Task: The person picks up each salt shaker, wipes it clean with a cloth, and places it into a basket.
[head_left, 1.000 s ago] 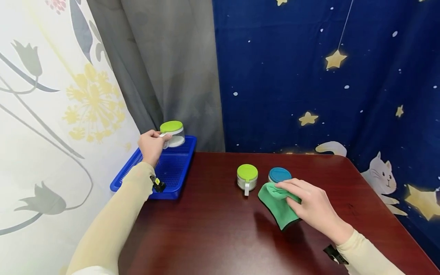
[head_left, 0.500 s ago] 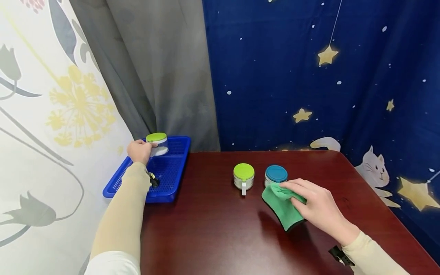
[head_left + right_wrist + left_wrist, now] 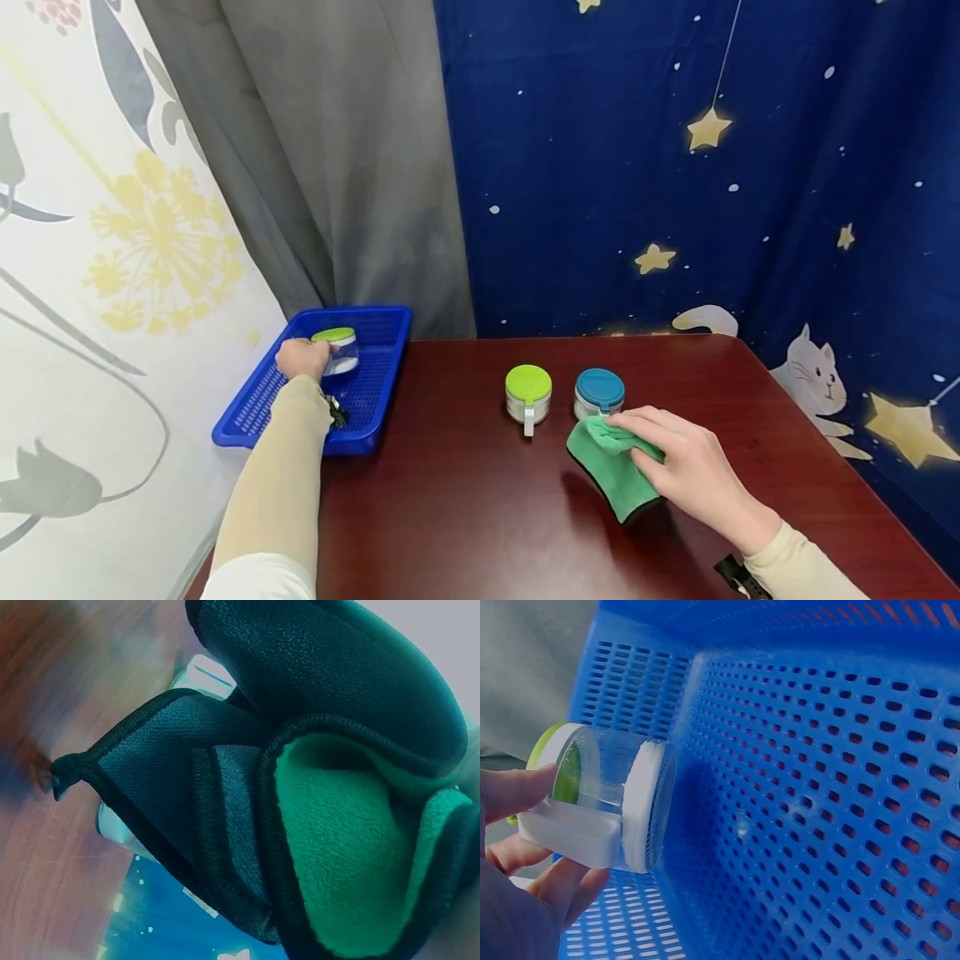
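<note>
My left hand (image 3: 302, 358) grips the white handle of a clear seasoning jar (image 3: 345, 355) with a green lid and white contents. It holds the jar inside the blue basket (image 3: 386, 392). In the left wrist view the base of the jar (image 3: 640, 814) is close to the perforated basket floor; whether they touch, I cannot tell. My right hand (image 3: 693, 467) pinches a bunched cleaning cloth (image 3: 615, 479), green on one side. Its dark side and black edging fill much of the right wrist view. Right behind the cloth stands a blue-lidded jar (image 3: 600, 388), its lower part partly covered.
Left of the blue-lidded jar, a second green-lidded jar (image 3: 528, 392) stands upright with its handle toward me. Everything rests on a dark red wooden table (image 3: 450, 500). A grey curtain (image 3: 360, 167) and a blue starry curtain (image 3: 570, 167) hang behind; floral fabric (image 3: 90, 375) covers the left side.
My left hand has lowered the green-lidded jar from above the basket's far end down into it. My right hand keeps hold of the cloth, nearly still. The view has shifted slightly.
</note>
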`<state>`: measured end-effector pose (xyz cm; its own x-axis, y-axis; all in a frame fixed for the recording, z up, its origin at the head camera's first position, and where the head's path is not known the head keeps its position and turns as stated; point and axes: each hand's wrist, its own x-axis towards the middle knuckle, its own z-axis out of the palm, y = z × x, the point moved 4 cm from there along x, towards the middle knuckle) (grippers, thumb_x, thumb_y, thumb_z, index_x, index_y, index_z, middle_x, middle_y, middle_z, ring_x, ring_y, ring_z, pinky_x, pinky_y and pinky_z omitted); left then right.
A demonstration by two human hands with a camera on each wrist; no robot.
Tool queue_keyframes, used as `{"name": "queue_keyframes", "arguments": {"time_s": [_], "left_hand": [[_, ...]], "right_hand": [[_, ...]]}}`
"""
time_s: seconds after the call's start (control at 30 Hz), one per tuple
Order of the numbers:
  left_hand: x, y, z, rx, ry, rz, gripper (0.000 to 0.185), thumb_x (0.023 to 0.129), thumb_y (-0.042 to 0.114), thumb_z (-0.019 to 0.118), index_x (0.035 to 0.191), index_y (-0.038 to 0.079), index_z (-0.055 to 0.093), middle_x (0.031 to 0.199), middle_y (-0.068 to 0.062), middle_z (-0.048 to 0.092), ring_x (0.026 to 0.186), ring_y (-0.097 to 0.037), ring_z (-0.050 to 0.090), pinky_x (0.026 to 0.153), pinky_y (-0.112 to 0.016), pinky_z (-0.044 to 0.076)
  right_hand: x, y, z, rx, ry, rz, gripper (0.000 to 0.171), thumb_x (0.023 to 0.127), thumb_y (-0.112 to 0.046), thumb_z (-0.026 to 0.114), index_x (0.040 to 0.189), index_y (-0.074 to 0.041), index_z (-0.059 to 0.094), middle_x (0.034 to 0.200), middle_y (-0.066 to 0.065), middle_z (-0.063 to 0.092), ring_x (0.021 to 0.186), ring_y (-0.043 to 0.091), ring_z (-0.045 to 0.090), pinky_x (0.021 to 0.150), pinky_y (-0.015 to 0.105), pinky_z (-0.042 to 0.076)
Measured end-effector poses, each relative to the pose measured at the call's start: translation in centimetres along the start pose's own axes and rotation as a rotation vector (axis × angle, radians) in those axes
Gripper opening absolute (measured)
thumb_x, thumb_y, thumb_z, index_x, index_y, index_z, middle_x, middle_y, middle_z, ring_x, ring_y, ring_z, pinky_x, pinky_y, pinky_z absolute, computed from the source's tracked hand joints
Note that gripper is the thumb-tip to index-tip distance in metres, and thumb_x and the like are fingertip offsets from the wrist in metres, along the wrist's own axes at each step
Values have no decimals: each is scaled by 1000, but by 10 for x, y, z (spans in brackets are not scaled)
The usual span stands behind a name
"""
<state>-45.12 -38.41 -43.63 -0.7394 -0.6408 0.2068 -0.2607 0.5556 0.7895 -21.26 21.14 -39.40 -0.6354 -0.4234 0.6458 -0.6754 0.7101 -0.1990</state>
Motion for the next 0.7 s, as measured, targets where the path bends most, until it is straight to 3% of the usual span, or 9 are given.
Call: {"name": "queue_keyframes", "arguments": {"time_s": [0.1,0.3,0.47,0.53,0.7], "left_hand": [[3,-7,5,45,-59,-16,30,77,26,79,85,-2,72,94,-22,71,108,-47,57,102,-56,39],[7,-9,11,169,-130,100,39,80,27,73,98,-7,72,105,-29,68,107,-51,55,101,-60,36],[6,-20,10,251,-209,23,48,76,27,77,104,-10,69,109,-32,66,104,-50,59,95,-58,44],[6,-23,10,247,-244,-16,53,76,28,79,109,-11,67,112,-33,65,103,-49,59,93,-57,46],[8,-24,9,235,-313,-41,58,73,27,79,116,-9,63,116,-33,63,102,-45,58,90,-55,48]], "right_hand": [[-2,-1,2,3,-5,8,54,80,-6,77,129,-29,68,122,-15,63,98,0,61,66,14,45],[-3,-2,5,6,3,10,55,80,-6,77,129,-31,68,120,-16,63,96,0,60,67,14,45],[-3,-3,9,12,-2,1,56,80,-6,76,130,-32,67,120,-17,63,96,-1,60,70,14,47],[-4,-3,10,13,-1,-6,56,80,-6,76,129,-32,68,121,-17,63,96,-1,60,70,15,47],[-4,-4,12,18,11,-23,55,80,-6,76,129,-30,68,119,-16,64,92,-2,58,68,15,45]]}}
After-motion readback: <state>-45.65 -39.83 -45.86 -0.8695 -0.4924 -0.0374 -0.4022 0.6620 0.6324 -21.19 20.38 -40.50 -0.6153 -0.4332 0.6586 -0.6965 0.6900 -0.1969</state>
